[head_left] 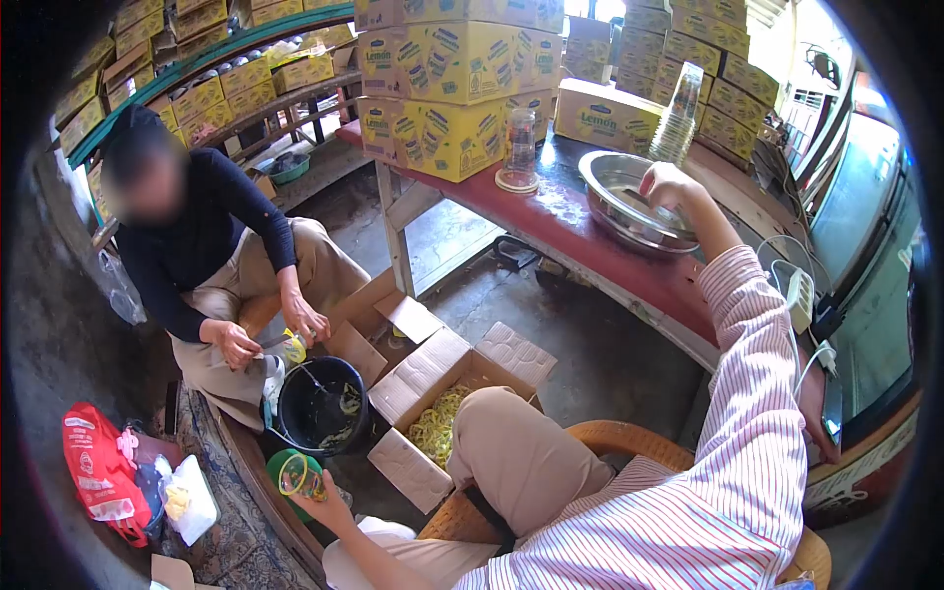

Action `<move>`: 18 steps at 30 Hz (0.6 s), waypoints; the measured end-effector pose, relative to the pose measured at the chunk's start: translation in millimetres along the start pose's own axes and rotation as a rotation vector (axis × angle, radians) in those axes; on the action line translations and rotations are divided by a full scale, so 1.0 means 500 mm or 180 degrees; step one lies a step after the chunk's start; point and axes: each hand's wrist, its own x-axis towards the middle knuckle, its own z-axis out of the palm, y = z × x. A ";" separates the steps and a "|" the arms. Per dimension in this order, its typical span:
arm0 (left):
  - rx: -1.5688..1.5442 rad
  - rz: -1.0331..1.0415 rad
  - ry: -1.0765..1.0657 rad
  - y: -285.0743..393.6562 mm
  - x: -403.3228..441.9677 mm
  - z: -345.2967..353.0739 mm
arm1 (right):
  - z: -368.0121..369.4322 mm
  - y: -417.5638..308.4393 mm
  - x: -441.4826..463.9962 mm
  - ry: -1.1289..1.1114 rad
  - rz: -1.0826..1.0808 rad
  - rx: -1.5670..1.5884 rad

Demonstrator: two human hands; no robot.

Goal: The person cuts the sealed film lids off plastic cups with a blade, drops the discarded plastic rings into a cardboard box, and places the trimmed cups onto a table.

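Note:
My left hand [332, 509] is closed around a clear plastic cup [298, 477] with a yellow rim, held low beside my knee. Something colourful shows through its side, too small to make out. Over on the red table, my right hand [677, 187] reaches into a shiny metal bowl [600, 211], fingers bent down; what they grip is hidden. Behind that bowl leans a tall stack of clear plastic cups [678, 118]. Below my left hand's cup is a green round object [285, 464], partly covered.
A seated person [211, 221] works over a black bucket [323, 398]. Between us, an open carton [418, 383] holds yellowish strips. Yellow lemon-printed boxes [433, 138] are stacked on the red table [472, 202], near another cup stack [521, 147]. A power strip [799, 300] with cords hangs at right.

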 end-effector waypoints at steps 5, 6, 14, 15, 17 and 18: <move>-0.0017 -0.0001 0.0039 -0.040 -0.003 -0.007 | 0.019 0.023 0.026 -0.0214 -0.0122 -0.0456; 0.0055 0.0013 0.0013 -0.032 -0.005 -0.005 | 0.011 0.016 0.022 -0.0255 -0.0068 -0.0327; 0.0436 0.0120 -0.0164 -0.010 -0.017 0.005 | -0.090 0.013 0.008 -0.0023 -0.0198 0.0161; 0.0397 0.0067 -0.0175 -0.005 -0.019 0.008 | -0.092 0.010 0.004 0.0023 -0.0206 0.0134; 0.0328 -0.0031 -0.0178 0.005 -0.020 0.012 | -0.091 0.000 -0.009 0.0150 -0.0303 0.0395; 0.0380 0.0031 -0.0185 0.003 -0.020 0.010 | -0.088 -0.008 -0.012 0.0162 -0.0287 0.0282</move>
